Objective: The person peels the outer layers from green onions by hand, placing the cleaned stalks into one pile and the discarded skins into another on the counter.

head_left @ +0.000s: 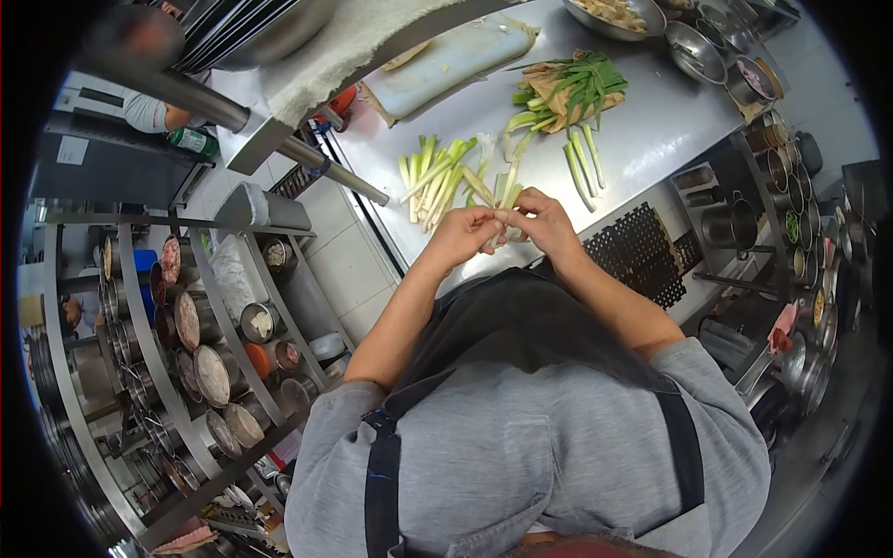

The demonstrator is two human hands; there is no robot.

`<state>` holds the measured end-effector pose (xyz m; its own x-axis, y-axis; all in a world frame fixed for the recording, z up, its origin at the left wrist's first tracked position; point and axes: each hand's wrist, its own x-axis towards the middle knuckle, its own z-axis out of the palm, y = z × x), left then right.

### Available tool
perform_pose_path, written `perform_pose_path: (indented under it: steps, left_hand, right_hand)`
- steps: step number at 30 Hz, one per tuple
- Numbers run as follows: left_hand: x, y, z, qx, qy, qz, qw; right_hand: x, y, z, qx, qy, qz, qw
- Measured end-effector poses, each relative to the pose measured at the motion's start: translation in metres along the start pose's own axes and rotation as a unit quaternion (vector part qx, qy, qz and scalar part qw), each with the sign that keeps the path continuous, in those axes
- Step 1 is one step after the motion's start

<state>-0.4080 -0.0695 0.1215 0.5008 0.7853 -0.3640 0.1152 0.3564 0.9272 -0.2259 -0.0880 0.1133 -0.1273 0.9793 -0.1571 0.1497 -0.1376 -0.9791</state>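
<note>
Both hands meet near the front edge of the steel table, close to my apron. My left hand (460, 234) is closed, its fingertips pinching the pale end of a spring onion (511, 183). Beside it, my right hand (547, 226) is closed on the same stalk, thumb and fingers almost touching the left ones. The stalk's lower end is partly hidden by the fingers. To the left lies a pile of cut spring onions (433, 181), white ends toward me. A few loose green stalks (583, 167) rest to the right, below a heap of green leaves (586, 86) on brown paper.
A pale cutting board (451, 65) lies at the back of the steel table (651, 149). Metal bowls (695, 53) stand at the back right. A shelf post (326, 167) juts in on the left. Racks of pots (216, 372) flank both sides. Another person's sleeve (146, 112) shows at far left.
</note>
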Motion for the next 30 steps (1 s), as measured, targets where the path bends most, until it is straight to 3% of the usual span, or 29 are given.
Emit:
perform_pose_path:
  steps: [2,4,6,8,11,14,15,17,19,24,27,30]
  left_hand:
    - [0.0,-0.004,0.002,0.07,-0.025,-0.053,0.996]
    - [0.005,-0.024,-0.002,0.101,-0.048,-0.066,0.992]
    - [0.007,-0.036,-0.003,0.188,-0.029,0.002,0.982]
    - [0.005,-0.035,-0.01,0.22,0.0,0.017,0.975]
    - [0.002,-0.044,-0.032,0.253,0.057,0.023,0.966]
    - [-0.001,-0.042,-0.055,0.263,0.112,-0.015,0.958]
    - [0.003,-0.046,-0.066,0.307,0.169,-0.015,0.937]
    - [0.015,-0.054,-0.086,0.351,0.229,-0.014,0.908]
    - [0.03,-0.061,-0.103,0.429,0.344,0.051,0.833]
    - [0.06,-0.06,-0.108,0.496,0.312,0.056,0.808]
    - [0.068,-0.059,-0.106,0.525,0.302,0.07,0.792]
    - [0.066,-0.052,-0.106,0.517,0.306,0.077,0.796]
  right_hand:
    - [-0.004,0.006,-0.004,0.01,0.005,0.015,1.0]
    - [-0.001,0.03,-0.014,0.121,-0.029,0.101,0.987]
    - [0.007,0.04,-0.031,0.097,0.017,0.077,0.992]
    - [0.027,0.063,-0.062,-0.065,0.088,0.089,0.99]
    - [0.05,0.072,-0.1,-0.273,0.196,0.049,0.941]
    - [0.066,0.066,-0.121,-0.425,0.181,0.055,0.885]
    - [0.069,0.074,-0.127,-0.423,0.18,0.054,0.886]
    - [0.076,0.09,-0.132,-0.489,0.142,-0.017,0.861]
    - [0.075,0.094,-0.128,-0.474,0.145,-0.05,0.867]
    - [0.054,0.082,-0.112,-0.403,0.153,-0.081,0.898]
    - [0.039,0.068,-0.099,-0.288,0.164,-0.104,0.938]
    - [0.031,0.05,-0.085,-0.248,0.125,-0.052,0.959]
